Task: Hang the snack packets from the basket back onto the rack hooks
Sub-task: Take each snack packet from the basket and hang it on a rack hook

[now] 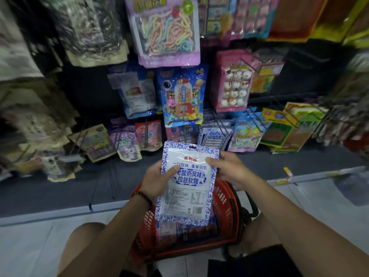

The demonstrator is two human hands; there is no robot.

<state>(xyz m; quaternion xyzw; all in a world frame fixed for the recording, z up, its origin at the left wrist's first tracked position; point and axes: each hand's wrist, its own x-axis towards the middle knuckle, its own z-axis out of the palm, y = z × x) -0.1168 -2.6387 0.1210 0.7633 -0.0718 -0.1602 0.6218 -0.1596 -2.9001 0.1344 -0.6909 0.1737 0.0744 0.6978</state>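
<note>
I hold a white snack packet with a blue patterned border point(187, 188) upright in front of me, above the red basket point(227, 206). My left hand point(157, 180) grips its left edge, thumb across the front. My right hand point(229, 168) grips its upper right edge. The packet's hang hole is at the top. More packets point(179, 230) lie in the basket below. A row of matching blue-and-white packets point(215, 134) hangs on a low rack hook just beyond the held one.
The rack in front is filled with hanging snack packets: a purple noodle-candy bag point(165, 31), a blue bag point(182, 94), a pink bag point(233, 82). A grey shelf base point(60, 188) runs along the bottom. My knees flank the basket on the pale floor.
</note>
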